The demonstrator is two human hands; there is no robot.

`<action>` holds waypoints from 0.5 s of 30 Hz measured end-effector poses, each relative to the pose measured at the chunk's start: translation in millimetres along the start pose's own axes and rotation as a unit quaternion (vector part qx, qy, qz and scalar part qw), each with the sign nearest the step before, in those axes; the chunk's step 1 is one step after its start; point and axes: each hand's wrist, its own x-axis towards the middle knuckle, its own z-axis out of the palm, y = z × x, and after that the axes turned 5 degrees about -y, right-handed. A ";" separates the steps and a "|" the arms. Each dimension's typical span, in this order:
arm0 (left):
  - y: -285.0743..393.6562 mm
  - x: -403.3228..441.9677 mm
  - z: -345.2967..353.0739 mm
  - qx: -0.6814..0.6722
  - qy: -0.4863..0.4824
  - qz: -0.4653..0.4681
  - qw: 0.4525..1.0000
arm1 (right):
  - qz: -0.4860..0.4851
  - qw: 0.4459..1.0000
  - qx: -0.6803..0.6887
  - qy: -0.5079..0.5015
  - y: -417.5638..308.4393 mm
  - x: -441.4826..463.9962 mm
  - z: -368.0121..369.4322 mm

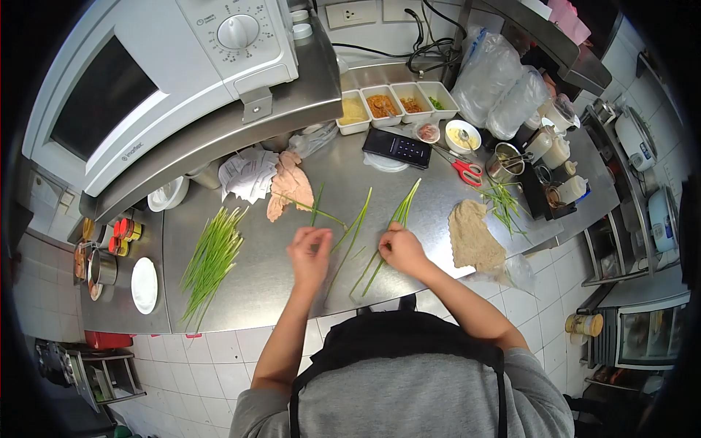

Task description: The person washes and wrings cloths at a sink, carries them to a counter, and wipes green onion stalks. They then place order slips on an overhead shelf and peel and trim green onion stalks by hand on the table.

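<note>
My right hand is closed around a few long green stalks, which stick out above and below the fist. My left hand is raised over the steel counter with its fingers curled; whether it holds anything is too small to tell. Between the hands lie a few loose stalks, and others cross just above my left hand. A large bunch of green stalks rests on the counter to the left. More cut greens lie at the right, beside a brown cloth.
Behind the hands are a pink cloth, a phone, red scissors, a bowl with a spoon and food trays. A white plate is far left; bottles stand right. The counter's front edge faces me.
</note>
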 end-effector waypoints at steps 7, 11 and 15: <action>17.8 -22.3 -16.8 -0.276 -0.151 -0.168 0.934 | -0.059 0.957 0.276 -0.070 -81.3 21.8 -12.4; -23.0 -10.3 -78.7 -0.059 -0.092 -0.148 0.983 | -0.199 0.957 0.210 -0.034 -72.7 22.0 -12.6; -1.7 -20.4 -94.7 0.569 0.021 -0.069 0.819 | -0.194 0.974 -0.047 -0.104 -29.0 -5.9 -25.0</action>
